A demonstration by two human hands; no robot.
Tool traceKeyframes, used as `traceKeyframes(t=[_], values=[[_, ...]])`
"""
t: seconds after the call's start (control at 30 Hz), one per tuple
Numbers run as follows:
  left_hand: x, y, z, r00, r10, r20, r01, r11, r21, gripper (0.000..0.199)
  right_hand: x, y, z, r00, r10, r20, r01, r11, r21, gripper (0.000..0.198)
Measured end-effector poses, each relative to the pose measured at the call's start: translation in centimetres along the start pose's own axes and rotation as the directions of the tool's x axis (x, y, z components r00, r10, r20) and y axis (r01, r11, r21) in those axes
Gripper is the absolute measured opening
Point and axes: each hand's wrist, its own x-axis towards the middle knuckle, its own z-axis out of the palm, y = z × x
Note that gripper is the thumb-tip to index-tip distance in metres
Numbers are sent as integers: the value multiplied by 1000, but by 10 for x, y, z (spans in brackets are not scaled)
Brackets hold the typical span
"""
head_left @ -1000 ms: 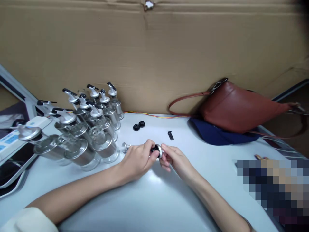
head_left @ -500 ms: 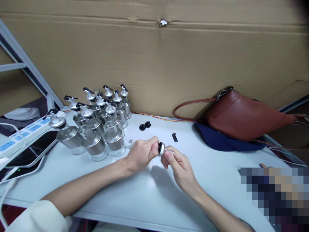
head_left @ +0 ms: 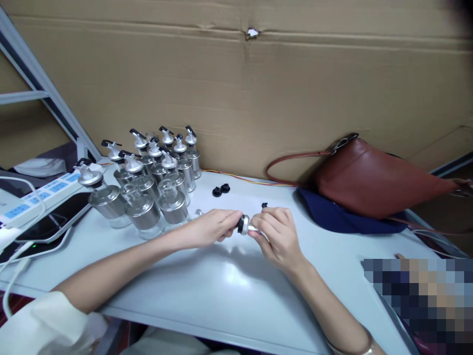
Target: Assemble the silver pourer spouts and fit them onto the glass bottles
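Observation:
My right hand point(head_left: 276, 235) grips a small silver pourer cap point(head_left: 245, 226) by its spout, just above the white table point(head_left: 207, 291). My left hand point(head_left: 213, 228) pinches the black stopper end point(head_left: 240, 224) of the same cap from the left. Two loose black stoppers point(head_left: 220, 190) lie behind my hands. A small black clip point(head_left: 264, 204) peeks out above my right fingers. Another silver cap point(head_left: 198, 213) lies partly hidden behind my left hand.
Several glass bottles with silver collars and pourer tops point(head_left: 155, 182) stand at the left. A power strip point(head_left: 35, 195) and a dark tablet point(head_left: 48, 224) lie at the far left. A brown leather bag point(head_left: 373, 180) rests on navy cloth point(head_left: 343, 217) by the cardboard wall point(head_left: 236, 93).
Both hands have turned the cap; my right hand has shifted up over the spout and my left fingers have stretched out to the stopper end. The view has tilted slightly.

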Motion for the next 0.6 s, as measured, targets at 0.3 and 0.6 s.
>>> traceKeyframes(t=[0.3,0.6], values=[[7,12,-1,987,-21,-161,69,953,295,27,6,-1,8,820,480,311,-570,727,382,54],[29,17,-7,959,148,-243,27,802,597,26,6,5,2,769,479,423,-638,621,456,56]])
